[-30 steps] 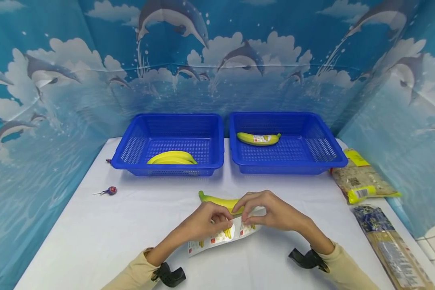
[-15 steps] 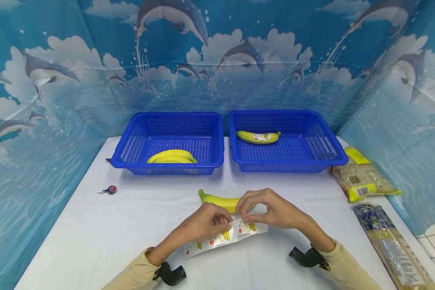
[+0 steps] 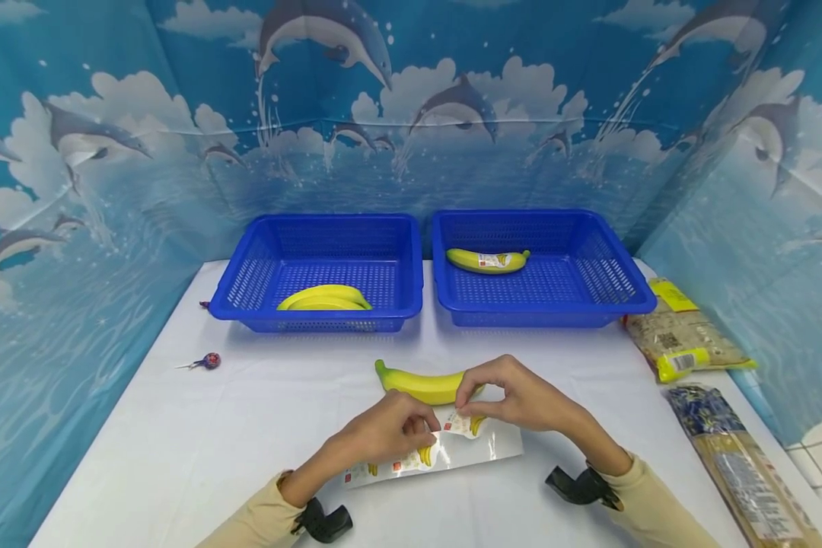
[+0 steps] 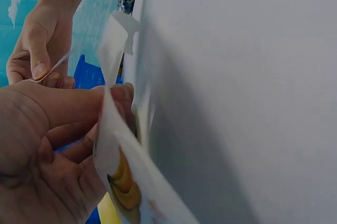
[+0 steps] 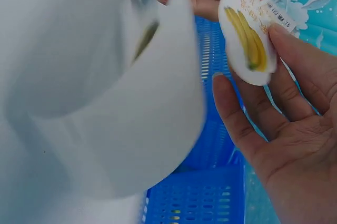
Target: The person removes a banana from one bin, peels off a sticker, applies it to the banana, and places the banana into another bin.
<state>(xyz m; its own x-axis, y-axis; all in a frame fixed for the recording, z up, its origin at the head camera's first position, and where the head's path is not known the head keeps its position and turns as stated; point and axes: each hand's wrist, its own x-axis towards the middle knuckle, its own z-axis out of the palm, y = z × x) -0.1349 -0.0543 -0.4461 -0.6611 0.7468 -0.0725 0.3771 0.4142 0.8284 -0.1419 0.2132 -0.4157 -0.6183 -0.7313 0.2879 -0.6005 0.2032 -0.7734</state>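
My left hand (image 3: 389,428) pinches a glossy white sticker sheet (image 3: 482,449) printed with banana labels; in the left wrist view the sheet (image 4: 131,171) bends away from the thumb and fingers. My right hand (image 3: 514,394) holds one banana sticker (image 3: 462,424) between thumb and fingertips, apart from the backing. The right wrist view shows this sticker (image 5: 253,34) face-on, with a banana picture, red mark and barcode. Just beyond both hands, a yellow banana (image 3: 421,387) with a green stem end lies on the white table, its right end partly behind my right hand.
Two blue baskets stand at the back: the left basket (image 3: 315,313) holds bananas (image 3: 325,297), the right basket (image 3: 555,309) one labelled banana (image 3: 489,262). A lollipop (image 3: 210,361) lies left. Along the right edge are a grain-like bag (image 3: 685,335) and a long package (image 3: 740,464).
My right hand has pulled the sticker off the sheet and shifted slightly right with it. The sheet's bare right end now lies extended to the right below it. The left hand has barely moved.
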